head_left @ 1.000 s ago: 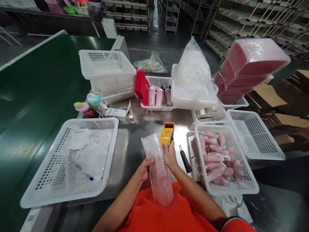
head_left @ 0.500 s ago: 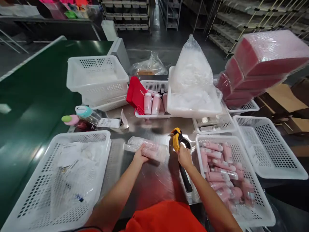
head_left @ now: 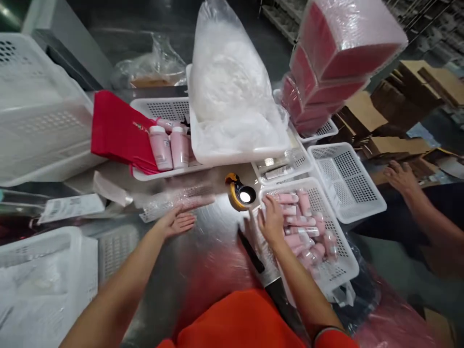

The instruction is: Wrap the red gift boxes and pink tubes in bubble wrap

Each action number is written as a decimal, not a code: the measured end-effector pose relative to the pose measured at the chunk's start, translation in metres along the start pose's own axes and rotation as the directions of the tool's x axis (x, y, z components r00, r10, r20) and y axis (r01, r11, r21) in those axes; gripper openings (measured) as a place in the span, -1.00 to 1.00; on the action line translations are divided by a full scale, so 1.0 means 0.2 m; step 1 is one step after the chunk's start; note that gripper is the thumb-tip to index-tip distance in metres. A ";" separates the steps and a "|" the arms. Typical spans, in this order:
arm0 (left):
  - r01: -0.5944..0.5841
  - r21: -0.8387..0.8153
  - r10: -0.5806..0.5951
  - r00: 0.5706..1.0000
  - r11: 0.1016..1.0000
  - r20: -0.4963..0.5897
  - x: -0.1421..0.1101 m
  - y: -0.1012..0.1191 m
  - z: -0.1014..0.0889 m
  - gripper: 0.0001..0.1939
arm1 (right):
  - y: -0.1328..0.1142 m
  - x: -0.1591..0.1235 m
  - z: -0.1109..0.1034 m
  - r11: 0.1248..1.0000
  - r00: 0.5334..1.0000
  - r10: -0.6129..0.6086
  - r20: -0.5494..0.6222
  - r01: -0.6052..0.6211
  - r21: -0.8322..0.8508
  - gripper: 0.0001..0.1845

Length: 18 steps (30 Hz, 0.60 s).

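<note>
My left hand (head_left: 177, 223) is open, palm up and fingers stretched out, at the near edge of a bubble-wrapped package (head_left: 170, 199) on the metal table. Blur hides whether they touch. At the left side of a white basket (head_left: 346, 270) of pink tubes (head_left: 300, 221), my right hand (head_left: 271, 221) reaches over the rim with fingers apart, nothing visibly gripped. A yellow and black tape dispenser (head_left: 235, 191) stands between my hands. Nearer to me lies a black-handled tool (head_left: 252, 252).
Behind are a red bag (head_left: 119, 130), pink bottles (head_left: 161, 150) in a basket, and a bulging plastic bag (head_left: 232, 82) on a white tray. Wrapped pink blocks (head_left: 337, 63) are stacked at back right. Another person's hand (head_left: 400, 176) shows beside cardboard (head_left: 395, 145).
My right hand has let go of the tape dispenser and moved right to the tube basket. My left hand has released the wrapped package. The view has turned right.
</note>
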<state>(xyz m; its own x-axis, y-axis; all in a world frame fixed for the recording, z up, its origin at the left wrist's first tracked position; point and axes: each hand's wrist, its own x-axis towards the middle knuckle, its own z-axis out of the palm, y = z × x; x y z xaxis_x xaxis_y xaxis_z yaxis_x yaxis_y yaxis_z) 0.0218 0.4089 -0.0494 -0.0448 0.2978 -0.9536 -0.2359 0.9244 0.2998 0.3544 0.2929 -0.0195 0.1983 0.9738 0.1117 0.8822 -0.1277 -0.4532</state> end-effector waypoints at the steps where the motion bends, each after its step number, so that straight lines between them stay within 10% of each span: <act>1: -0.005 0.027 0.005 1.000 1.000 0.011 -0.03 -0.08 -0.05 -0.61 | 0.08 -0.02 -0.09 0.996 0.998 0.059 0.015 -0.058 -0.066 -0.57; 8: -0.075 -0.046 0.065 0.980 0.996 -0.189 -0.28 -0.86 -0.48 -0.89 | 0.39 0.00 -0.28 0.900 0.775 0.168 0.609 0.131 -0.416 -0.44; 14: -0.045 -0.283 -0.034 0.963 0.958 -0.268 -0.47 -1.39 -0.72 -0.89 | 0.32 0.06 -0.21 0.863 0.721 0.334 0.606 0.024 -0.505 -0.44; 18: -0.031 -0.449 -0.142 0.927 0.893 -0.347 -0.54 -1.71 -0.76 -0.86 | 0.32 0.07 -0.19 0.888 0.788 0.280 0.548 0.005 -0.461 -0.49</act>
<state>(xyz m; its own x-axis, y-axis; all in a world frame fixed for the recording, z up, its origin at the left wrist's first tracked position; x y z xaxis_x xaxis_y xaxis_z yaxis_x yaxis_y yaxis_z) -0.0403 0.0238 -0.0542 -0.3448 0.0622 -0.9366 -0.6449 0.7093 0.2845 0.4301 0.2914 -0.0132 0.1691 0.8349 -0.5238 0.9808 -0.1951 0.0057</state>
